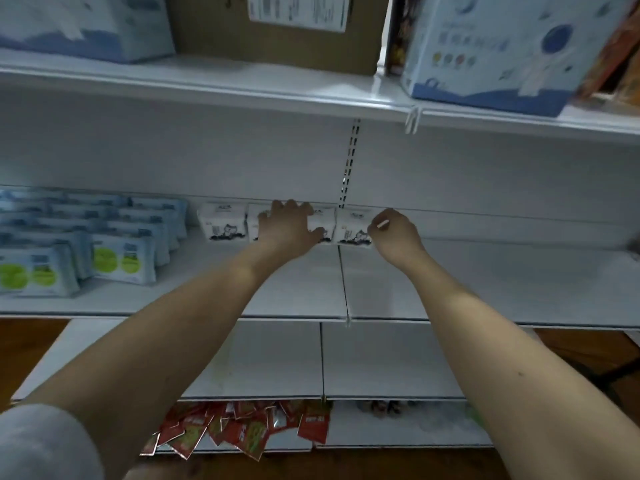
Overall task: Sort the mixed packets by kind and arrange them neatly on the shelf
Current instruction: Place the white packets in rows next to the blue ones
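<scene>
Left hand (289,225): fingers curled over the top of the middle white soft packet with black cartoon print (320,221) — apparently squaring the row.
Right hand (394,230): fingers curled, pressing the end white packet (351,226) inward; grip unclear.
Location: rear of the white metal middle shelf (485,289), touching side by side.
Appearance: white, plump, matching — kind grouped.

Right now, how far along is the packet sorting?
Partly done. The blue wipe packs already stand in rows on the middle shelf. In hand: the left hand and right hand are on the row of white packs at the back. Left: the red sachets heaped on the bottom shelf.
</scene>
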`<state>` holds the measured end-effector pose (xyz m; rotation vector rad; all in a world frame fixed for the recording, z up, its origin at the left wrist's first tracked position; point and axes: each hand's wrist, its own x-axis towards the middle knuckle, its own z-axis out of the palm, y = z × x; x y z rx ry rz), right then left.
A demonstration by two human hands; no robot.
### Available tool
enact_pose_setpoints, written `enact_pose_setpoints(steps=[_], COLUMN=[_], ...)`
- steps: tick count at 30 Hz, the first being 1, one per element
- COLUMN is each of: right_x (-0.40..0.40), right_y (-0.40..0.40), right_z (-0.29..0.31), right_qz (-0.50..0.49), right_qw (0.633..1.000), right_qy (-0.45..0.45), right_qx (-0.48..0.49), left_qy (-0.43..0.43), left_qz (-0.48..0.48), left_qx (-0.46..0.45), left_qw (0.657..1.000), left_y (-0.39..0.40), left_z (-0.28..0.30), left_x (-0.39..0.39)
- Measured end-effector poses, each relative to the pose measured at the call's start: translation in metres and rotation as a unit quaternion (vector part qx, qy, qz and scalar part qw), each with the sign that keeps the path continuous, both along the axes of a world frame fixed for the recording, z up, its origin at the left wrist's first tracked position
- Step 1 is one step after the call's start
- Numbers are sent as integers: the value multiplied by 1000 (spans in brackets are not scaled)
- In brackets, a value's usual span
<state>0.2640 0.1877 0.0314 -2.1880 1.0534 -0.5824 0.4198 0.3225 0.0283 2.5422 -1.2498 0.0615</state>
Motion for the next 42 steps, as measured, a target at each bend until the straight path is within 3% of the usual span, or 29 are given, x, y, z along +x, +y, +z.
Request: enact_pose_setpoints(steps=[5, 9, 16, 23, 31, 37, 42], right_x=[-59, -100, -137, -132, -83, -53, -57], right_y=[70, 126, 221, 311, 427, 503, 527], right_z=[37, 59, 65, 21, -72, -148, -196], right_qz=[36, 78, 142, 214, 260, 270, 262], right_qw=[999, 994, 977, 963, 936, 914, 901], right_qy=[22, 32, 105, 145, 236, 292, 318], right_qx=[-32, -69, -121, -74, 13, 77, 136], left_qy=[21, 49, 63, 123, 211, 249, 290], left_qz=[25, 43, 77, 113, 171, 213, 233], left_qx=[-10, -76, -66, -75, -58, 5, 59], left_qw=[999, 995, 993, 983, 961, 945, 926], left_y=[65, 123, 219, 308, 431, 529, 566], left_z=[45, 67, 62, 11, -88, -167, -219], left_x=[-67, -120, -181, -188, -155, -128, -116])
